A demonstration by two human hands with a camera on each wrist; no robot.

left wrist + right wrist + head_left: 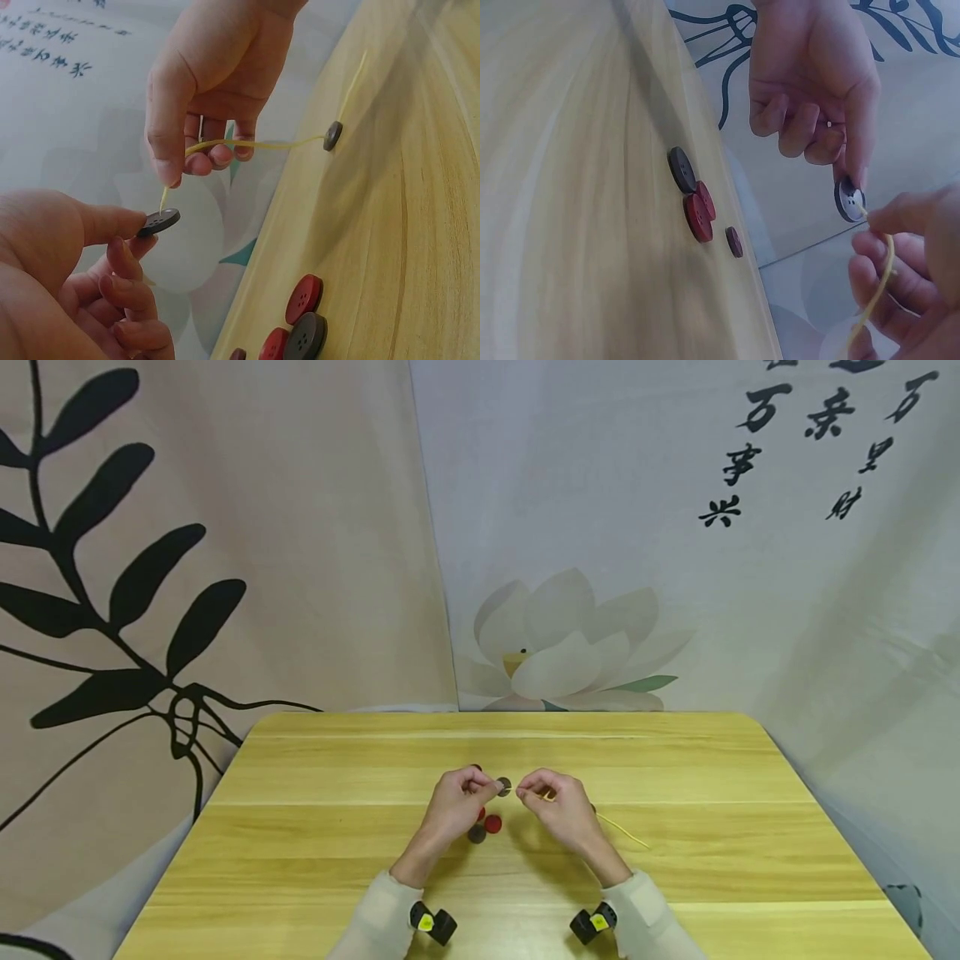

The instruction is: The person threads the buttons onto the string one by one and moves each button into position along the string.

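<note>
Between thumb and forefinger, my left hand (455, 800) pinches a dark grey button (160, 222) with several holes, held above the table. Facing it, my right hand (561, 807) pinches a yellow cord (251, 142) close to its end, and the cord's tip meets a hole of the button. Whether the tip has passed through, I cannot tell. The cord runs back under the right hand to a smaller dark button (333, 136) strung on it, lying on the table. Its far end (628, 833) trails to the right.
On the wooden table (300, 877), a red button (492, 823), a dark button (477, 834) and another red button (707, 200) lie grouped near my left wrist. A small dark red button (734, 241) lies farther back. Printed cloth (300, 527) hangs behind the table.
</note>
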